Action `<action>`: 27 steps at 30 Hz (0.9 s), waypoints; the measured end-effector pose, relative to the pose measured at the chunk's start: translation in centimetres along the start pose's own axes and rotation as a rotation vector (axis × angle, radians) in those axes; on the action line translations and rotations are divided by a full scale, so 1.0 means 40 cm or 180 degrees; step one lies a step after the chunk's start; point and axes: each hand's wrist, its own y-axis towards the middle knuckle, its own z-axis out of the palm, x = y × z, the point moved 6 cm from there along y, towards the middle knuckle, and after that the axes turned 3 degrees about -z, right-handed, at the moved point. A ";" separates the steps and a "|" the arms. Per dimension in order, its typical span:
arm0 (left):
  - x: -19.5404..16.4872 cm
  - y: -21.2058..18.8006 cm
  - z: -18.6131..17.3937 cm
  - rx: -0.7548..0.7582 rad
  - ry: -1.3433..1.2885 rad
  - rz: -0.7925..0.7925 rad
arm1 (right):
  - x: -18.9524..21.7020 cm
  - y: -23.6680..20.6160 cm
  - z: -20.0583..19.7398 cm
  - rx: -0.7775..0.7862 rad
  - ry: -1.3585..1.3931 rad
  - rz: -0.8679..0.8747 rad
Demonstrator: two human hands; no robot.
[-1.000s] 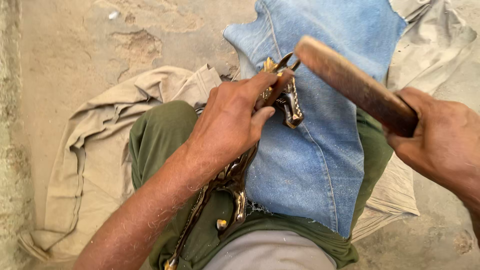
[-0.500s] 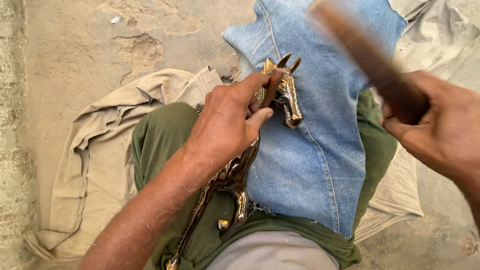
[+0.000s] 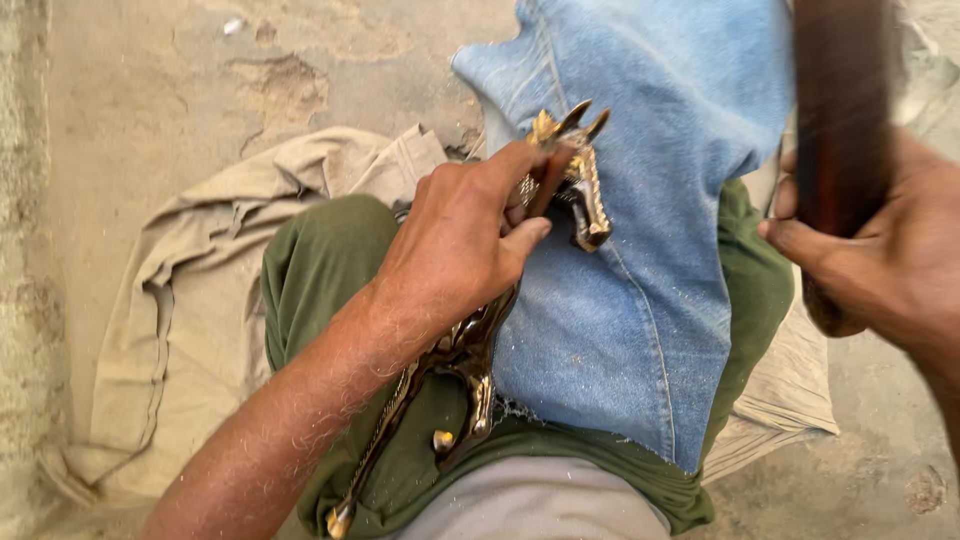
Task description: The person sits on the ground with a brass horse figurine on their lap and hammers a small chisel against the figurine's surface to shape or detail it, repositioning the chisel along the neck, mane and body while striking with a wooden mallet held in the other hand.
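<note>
My left hand grips a shiny brass animal figurine around its neck and presses it down on a piece of blue denim cloth spread over my lap. The horned head of the figurine pokes out past my fingers, and a thin dark tool sits under my thumb against the head. At the right edge my right hand is closed on a dark wooden handle that is raised upright and blurred. The legs and tail of the figurine trail toward my body.
I sit on a beige cloth spread over a sandy concrete floor. My green trousers show under the denim. A rough wall edge runs along the left. Fine dust lies on the denim.
My right hand has swung the wooden handle from lying across the figurine's head up to nearly upright at the right. The left hand and the figurine stay put.
</note>
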 end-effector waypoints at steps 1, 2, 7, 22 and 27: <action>-0.004 -0.002 0.002 0.0018 -0.0015 0.0016 | 0.006 0.007 -0.004 -0.0087 0.0543 -0.0087; -0.005 -0.003 0.002 0.0005 -0.0020 0.0011 | 0.000 0.014 0.009 0.0257 -0.0242 0.0112; 0.008 0.002 0.008 -0.0126 0.0026 -0.0169 | 0.047 0.058 -0.007 -0.0193 0.1107 -0.0572; 0.009 0.020 -0.006 0.0192 -0.0082 -0.0099 | -0.034 0.028 0.040 0.0283 -0.0365 -0.0326; 0.032 0.018 0.012 0.0328 0.0011 -0.0429 | -0.046 0.027 0.021 -0.0102 0.0136 0.0095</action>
